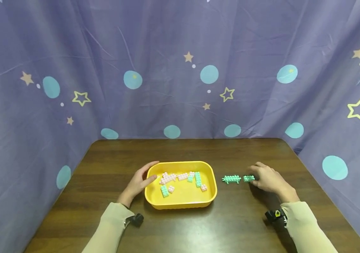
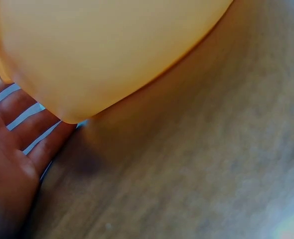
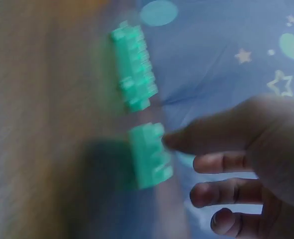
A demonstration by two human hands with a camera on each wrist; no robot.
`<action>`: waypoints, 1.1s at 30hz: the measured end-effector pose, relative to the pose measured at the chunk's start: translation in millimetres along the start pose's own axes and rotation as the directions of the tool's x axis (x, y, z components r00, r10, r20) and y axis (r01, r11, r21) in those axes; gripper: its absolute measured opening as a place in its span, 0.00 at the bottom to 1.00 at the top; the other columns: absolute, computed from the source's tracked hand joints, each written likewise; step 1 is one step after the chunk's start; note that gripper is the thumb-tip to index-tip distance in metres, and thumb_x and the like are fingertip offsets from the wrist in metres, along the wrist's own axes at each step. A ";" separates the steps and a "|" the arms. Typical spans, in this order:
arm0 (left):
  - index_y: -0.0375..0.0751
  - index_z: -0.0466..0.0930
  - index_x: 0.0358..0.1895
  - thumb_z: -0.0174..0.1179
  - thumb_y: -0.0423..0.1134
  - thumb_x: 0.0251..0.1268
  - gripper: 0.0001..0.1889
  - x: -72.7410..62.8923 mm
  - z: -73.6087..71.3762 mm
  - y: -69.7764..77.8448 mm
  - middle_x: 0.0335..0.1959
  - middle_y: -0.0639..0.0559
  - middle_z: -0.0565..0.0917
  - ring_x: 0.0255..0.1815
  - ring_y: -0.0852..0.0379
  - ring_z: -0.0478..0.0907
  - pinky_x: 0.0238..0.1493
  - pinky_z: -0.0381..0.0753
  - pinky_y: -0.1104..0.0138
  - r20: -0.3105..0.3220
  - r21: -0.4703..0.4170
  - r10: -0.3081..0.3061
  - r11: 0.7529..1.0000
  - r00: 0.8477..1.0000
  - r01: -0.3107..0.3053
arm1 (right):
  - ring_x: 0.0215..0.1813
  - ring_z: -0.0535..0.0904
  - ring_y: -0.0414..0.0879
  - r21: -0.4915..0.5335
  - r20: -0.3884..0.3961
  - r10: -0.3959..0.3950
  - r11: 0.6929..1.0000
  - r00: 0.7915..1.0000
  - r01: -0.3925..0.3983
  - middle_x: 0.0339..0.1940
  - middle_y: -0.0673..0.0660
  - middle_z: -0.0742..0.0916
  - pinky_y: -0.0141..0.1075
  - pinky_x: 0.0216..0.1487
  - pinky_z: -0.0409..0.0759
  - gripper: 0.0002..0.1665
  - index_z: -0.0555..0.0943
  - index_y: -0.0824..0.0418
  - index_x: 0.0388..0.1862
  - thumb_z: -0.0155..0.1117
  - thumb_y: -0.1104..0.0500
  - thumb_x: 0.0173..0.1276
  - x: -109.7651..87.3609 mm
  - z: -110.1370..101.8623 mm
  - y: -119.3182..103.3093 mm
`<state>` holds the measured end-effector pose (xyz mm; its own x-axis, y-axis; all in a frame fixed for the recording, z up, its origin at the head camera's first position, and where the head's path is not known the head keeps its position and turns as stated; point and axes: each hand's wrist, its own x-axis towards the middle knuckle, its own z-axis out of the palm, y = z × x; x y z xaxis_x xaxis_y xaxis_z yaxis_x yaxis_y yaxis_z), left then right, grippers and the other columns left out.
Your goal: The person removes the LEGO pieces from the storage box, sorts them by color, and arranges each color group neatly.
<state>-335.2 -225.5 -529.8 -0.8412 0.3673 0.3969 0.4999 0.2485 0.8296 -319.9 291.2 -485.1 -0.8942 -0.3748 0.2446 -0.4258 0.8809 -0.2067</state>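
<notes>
My left hand [image 1: 138, 182] holds the left end of a yellow tray [image 1: 183, 205], thumb over the rim and fingers along the outside. In the left wrist view those fingers [image 2: 25, 112] lie spread against the tray's outer wall [image 2: 112, 55]. My right hand [image 1: 269, 178] is just right of a short green toy brick [image 1: 248, 179] on the table. One fingertip is right at that brick's studs [image 3: 157, 154] in the right wrist view, with the other fingers loosely bent and apart from it. Left of it sits a longer green toy piece [image 1: 231, 179] with side pegs.
Inside the tray lie several pink and green bricks, among them a long green brick [image 1: 198, 179] and a pink pegged piece [image 1: 168, 178]. The brown wooden table [image 1: 217, 225] ends at a purple curtain [image 1: 167, 105] with stars and dots.
</notes>
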 end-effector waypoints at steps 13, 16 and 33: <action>0.22 0.64 0.67 0.58 0.27 0.65 0.27 -9.5 1.2 27.9 0.63 0.27 0.72 0.57 0.33 0.73 0.59 0.74 0.72 0.025 -0.014 0.006 1.000 1.000 -0.006 | 0.30 0.81 0.41 0.141 -0.193 -0.291 0.937 0.937 0.320 0.40 0.55 0.86 0.33 0.33 0.80 0.19 0.83 0.60 0.47 0.73 0.62 0.55 40.1 -6.8 -86.1; 0.24 0.64 0.67 0.58 0.28 0.66 0.27 -7.8 0.6 34.6 0.64 0.29 0.72 0.59 0.35 0.73 0.60 0.72 0.73 0.031 0.004 -0.020 1.000 0.999 0.020 | 0.34 0.84 0.46 0.166 -0.169 -0.338 0.916 0.926 0.365 0.41 0.56 0.86 0.33 0.35 0.82 0.18 0.83 0.61 0.47 0.73 0.62 0.56 49.7 -0.4 -102.9; 0.26 0.64 0.68 0.59 0.29 0.65 0.28 2.3 -2.4 37.6 0.65 0.31 0.72 0.59 0.34 0.73 0.62 0.72 0.70 0.036 0.010 -0.016 1.000 0.999 0.016 | 0.41 0.83 0.47 0.193 0.042 -0.422 0.893 0.906 0.407 0.45 0.55 0.86 0.37 0.43 0.82 0.16 0.83 0.61 0.50 0.68 0.62 0.62 97.5 30.1 -164.7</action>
<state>-318.8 -217.4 -496.8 -0.8411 0.3953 0.3693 0.4888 0.2628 0.8319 -341.0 100.9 -455.6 -0.6359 -0.7234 0.2690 -0.7709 0.5782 -0.2674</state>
